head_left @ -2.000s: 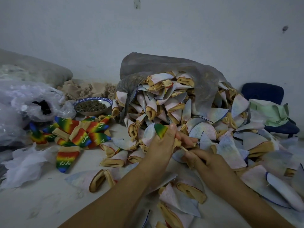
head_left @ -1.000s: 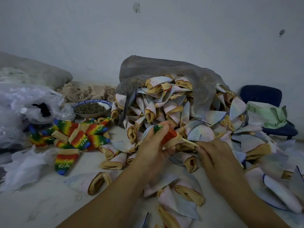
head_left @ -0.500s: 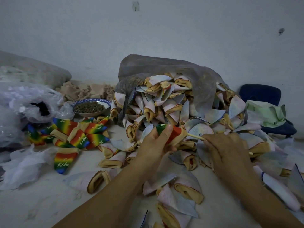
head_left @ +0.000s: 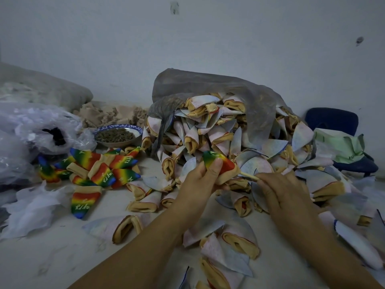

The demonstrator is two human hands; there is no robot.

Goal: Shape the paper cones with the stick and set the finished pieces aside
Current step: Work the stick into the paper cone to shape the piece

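Risen off the heap of unshaped cones (head_left: 208, 130) at centre, with the finished cones (head_left: 102, 174) lying mid-left, my left hand (head_left: 198, 184) grips the rainbow cone (head_left: 227, 163): tip toward upper left, mouth toward lower right. My right hand (head_left: 281, 190), nearer that mouth, pinches the stick (head_left: 249, 176), which runs along the cone's long axis into it.

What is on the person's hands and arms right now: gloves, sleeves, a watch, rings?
Nothing worn shows. The left hand and right hand are bare, with no gloves and no rings that I can see. The left forearm and right forearm are bare down to the frame's bottom edge: no sleeve, watch or bracelet in view.
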